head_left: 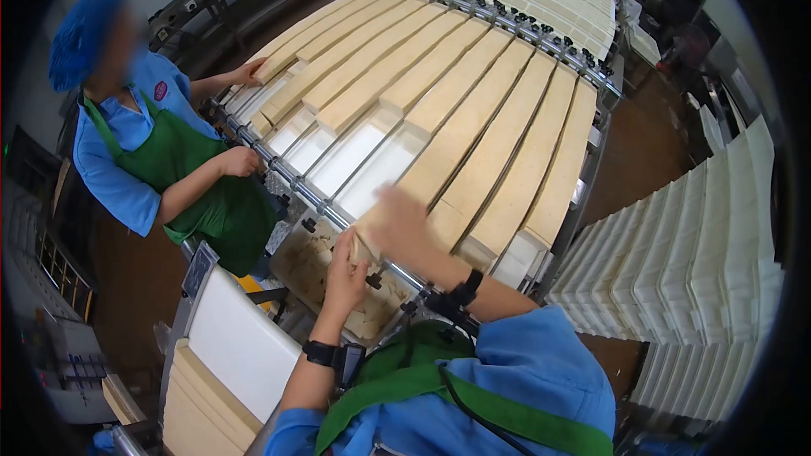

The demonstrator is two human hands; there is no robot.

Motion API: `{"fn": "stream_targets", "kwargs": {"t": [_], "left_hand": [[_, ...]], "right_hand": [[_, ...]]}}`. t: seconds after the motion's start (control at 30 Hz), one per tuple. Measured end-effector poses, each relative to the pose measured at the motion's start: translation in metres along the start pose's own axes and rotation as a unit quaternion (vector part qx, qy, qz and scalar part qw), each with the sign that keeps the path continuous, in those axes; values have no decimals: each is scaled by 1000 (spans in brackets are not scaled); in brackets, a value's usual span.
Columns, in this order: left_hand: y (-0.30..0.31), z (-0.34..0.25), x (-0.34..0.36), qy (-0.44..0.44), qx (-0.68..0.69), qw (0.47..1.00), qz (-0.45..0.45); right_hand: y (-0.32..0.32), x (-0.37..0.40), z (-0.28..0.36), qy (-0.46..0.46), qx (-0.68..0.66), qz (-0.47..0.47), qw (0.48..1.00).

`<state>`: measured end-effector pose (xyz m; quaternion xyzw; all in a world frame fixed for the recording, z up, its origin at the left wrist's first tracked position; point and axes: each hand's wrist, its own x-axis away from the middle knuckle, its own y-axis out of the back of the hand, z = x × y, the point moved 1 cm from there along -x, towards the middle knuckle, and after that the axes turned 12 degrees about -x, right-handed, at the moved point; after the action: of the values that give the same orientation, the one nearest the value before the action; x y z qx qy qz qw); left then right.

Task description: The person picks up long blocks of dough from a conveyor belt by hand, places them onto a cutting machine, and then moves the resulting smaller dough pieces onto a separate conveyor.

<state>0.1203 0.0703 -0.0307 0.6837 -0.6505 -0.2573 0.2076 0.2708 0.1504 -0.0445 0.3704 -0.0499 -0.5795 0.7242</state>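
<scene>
Long pale dough-like strips lie side by side in lanes on a sloping conveyor, with white surface showing below some of their ends. At the near end of one strip, my left hand has its fingers curled round a small pale piece by the metal rail. Close above it, my right hand is over the same strip, its fingers smeared by motion. A bin with pale scraps sits below the rail.
A co-worker in a blue hair cover and green apron stands at the left, one hand on a strip. Stacked white trays stand at the right. A white board and flat pale slabs are at the lower left.
</scene>
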Motion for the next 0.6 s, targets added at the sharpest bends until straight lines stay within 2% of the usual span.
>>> {"fn": "stream_targets", "kwargs": {"t": [0.03,0.13,0.2,0.37,0.43,0.5,0.6], "left_hand": [[0,3,3,18,42,999,3],[7,27,15,-12,54,996,-75],[19,41,27,8,52,994,-97],[31,78,77,17,-197,967,-161],[30,107,107,77,-144,978,-132],[27,121,137,134,-193,964,-124],[23,123,175,121,-232,960,-96]], "right_hand": [[0,15,20,60,-35,9,998],[-11,35,28,92,56,8,994],[-18,40,22,116,80,-13,990],[-25,43,19,116,78,-40,989],[-21,43,20,117,59,-33,991],[-21,43,22,120,39,-35,991],[-26,43,18,122,22,-44,991]]}}
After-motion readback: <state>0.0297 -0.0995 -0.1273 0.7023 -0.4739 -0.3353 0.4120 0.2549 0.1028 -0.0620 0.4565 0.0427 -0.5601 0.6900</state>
